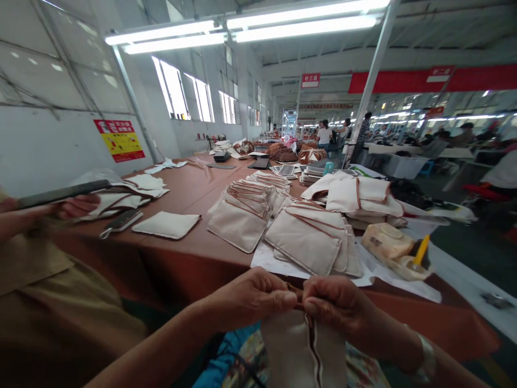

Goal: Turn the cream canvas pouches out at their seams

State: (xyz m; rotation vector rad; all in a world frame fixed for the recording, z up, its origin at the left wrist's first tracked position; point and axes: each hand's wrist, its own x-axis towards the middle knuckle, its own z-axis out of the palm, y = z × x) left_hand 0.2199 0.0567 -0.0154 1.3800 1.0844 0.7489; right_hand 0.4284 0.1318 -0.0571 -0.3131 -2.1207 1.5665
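Observation:
My left hand (252, 299) and my right hand (341, 307) meet at the bottom of the view, both pinched on the top edge of a cream fabric pouch (301, 350) with brown trim that hangs down over my lap. The fingertips of both hands press together at the brown edge. Just beyond them, stacks of similar cream pouches (307, 240) lie fanned out on white paper on the brown table (194, 258).
A co-worker's hand (76, 205) at the left holds a dark flat object above the table. A single pouch (166, 224) and a phone (121, 221) lie near it. A glue pot with a yellow brush (416, 258) sits at the right. People work far back.

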